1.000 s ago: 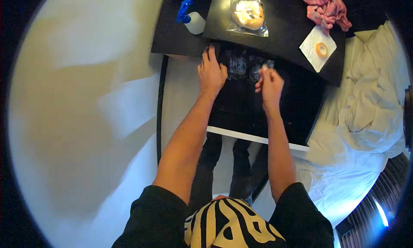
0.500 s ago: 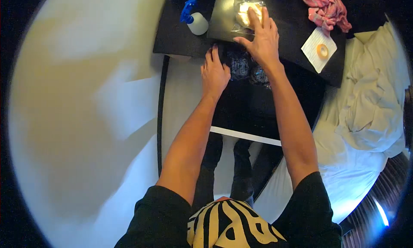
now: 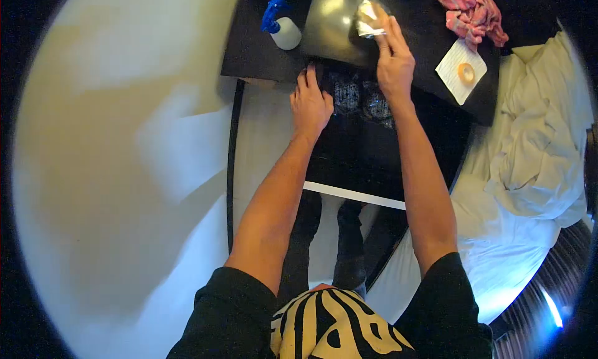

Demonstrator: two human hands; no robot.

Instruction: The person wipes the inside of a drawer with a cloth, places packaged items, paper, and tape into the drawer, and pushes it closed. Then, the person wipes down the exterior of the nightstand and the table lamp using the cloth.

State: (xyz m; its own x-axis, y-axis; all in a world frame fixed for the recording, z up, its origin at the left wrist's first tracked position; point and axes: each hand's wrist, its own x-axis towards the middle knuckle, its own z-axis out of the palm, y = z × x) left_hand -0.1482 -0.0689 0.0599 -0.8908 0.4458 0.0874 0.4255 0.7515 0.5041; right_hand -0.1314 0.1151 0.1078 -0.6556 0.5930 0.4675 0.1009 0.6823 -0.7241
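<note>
My right hand (image 3: 395, 72) grips a clear plastic packet (image 3: 370, 21) with a pale round thing inside, tilted above the dark tabletop (image 3: 324, 23). My left hand (image 3: 310, 111) rests at the front edge of the table, at the left of the open drawer, its fingers spread and nothing seen in them. Inside the black drawer (image 3: 374, 153), near its back, lie two dark packets in clear wrap, one (image 3: 347, 96) beside my left hand and the other (image 3: 376, 103) below my right wrist.
A white spray bottle with a blue head (image 3: 286, 33) stands at the table's left. At the right are a crumpled pink cloth (image 3: 474, 13) and a white paper (image 3: 453, 69) with a tape roll (image 3: 466, 73) on it. Pale bedding (image 3: 529, 134) lies beside the table.
My right hand has gone from over the drawer up to the clear packet, closed on it, and lifted and tilted it slightly rightward. My left hand has barely shifted.
</note>
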